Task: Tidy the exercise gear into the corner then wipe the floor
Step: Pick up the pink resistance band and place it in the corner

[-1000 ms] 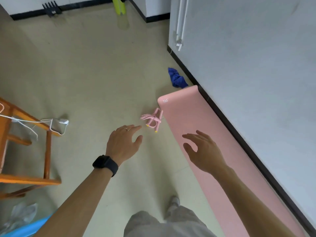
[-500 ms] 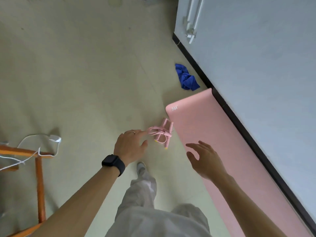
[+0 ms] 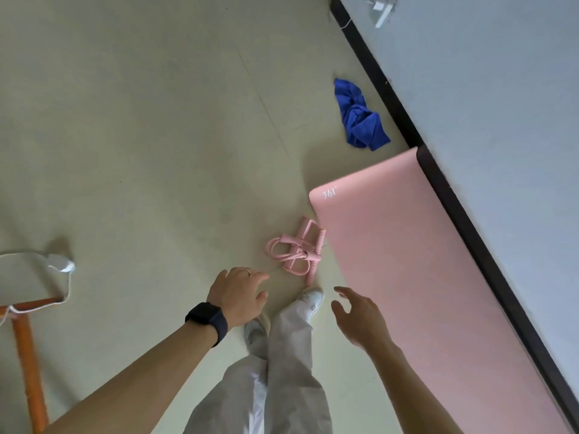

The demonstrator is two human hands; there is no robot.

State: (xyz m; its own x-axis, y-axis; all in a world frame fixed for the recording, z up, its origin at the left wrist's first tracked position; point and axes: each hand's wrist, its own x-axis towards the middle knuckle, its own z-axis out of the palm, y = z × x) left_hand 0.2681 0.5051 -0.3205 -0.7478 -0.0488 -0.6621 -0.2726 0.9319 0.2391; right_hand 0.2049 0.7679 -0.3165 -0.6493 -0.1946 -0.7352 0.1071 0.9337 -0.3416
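On the pale tiled floor [image 3: 141, 136], along the grey wall [image 3: 501, 104]: one long pink foam exercise mat [image 3: 423, 277], unrolled flat, its long edge against the black skirting board [image 3: 470, 220], white logo at one end corner. One pink skipping rope [image 3: 296, 250], coiled in a bundle with two rod handles, touching the mat's left edge near that end. One crumpled blue cloth [image 3: 360, 117], beyond the mat's end, just beside the skirting. Left hand [image 3: 239, 297], black wristwatch [image 3: 208, 319] and a ring, above the floor near the rope, not touching it; grip spread, fingers loose, holding nothing. Right hand [image 3: 360, 317], over the mat's edge; grip likewise spread and empty. White shoes [image 3: 310, 297] and light grey trousers [image 3: 282, 386] between the arms. Orange wooden frame [image 3: 28, 355] with white cable [image 3: 61, 264] at far left
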